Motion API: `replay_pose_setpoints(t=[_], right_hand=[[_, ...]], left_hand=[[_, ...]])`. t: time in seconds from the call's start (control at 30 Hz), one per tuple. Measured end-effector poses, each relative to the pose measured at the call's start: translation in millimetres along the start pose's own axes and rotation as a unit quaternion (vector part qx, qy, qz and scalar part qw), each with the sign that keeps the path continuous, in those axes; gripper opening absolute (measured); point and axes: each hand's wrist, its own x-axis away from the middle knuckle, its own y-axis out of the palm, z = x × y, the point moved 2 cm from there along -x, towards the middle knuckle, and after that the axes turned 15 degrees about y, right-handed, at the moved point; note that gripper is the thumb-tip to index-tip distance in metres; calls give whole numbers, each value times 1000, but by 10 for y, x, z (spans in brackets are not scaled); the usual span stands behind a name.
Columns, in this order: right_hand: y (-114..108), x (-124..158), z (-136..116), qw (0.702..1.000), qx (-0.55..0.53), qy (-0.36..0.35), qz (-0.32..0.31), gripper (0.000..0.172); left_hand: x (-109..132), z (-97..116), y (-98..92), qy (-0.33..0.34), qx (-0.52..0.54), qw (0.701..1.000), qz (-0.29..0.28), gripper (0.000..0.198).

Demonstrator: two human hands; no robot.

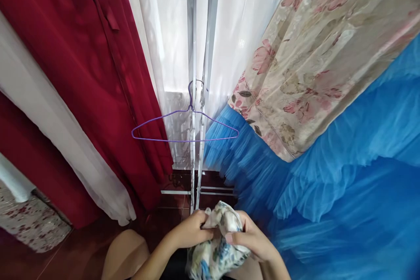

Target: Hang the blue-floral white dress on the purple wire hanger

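Low in the head view, a bunched white cloth garment [219, 251] with blue and green print is held between both hands over the lap. My left hand [194, 229] grips its left side, the fingers curled into the folds. On the other side my right hand [250, 237] is closed on the cloth, with the thumb lying on top. What kind of garment it is cannot be made out. Farther ahead, a purple wire hanger [185, 140] hangs bare by its hook at the metal rack posts.
Dark red curtains [92, 78] and white cloth [164, 30] hang at left and centre. At right hang a floral cloth [295, 87] and blue ruffled tulle [328, 201]. Two upright metal posts [193, 162] stand on a dark red tiled floor [88, 251].
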Motion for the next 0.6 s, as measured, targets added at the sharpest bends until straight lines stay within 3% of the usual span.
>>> replay_pose_setpoints(t=[0.13,0.27,0.33,0.43,0.53,0.6], right_hand=[[-60,87,-60,989,139,42,-7,51],[63,-82,83,978,186,78,-61,55],[85,-165,101,993,105,56,-12,55],[-59,-165,-42,995,-18,27,96,43],[-405,-65,-486,978,21,-39,206,23],[-660,-29,-934,941,110,-150,284,14]], left_hand=[[33,138,-173,-5,3,999,53,23],[-30,323,-219,-24,-18,996,86,18],[-30,341,-234,-16,-30,994,102,12],[76,214,-318,6,-69,995,70,20],[286,-37,-469,-16,-167,984,56,30],[412,-155,-558,-26,-157,984,75,29]])
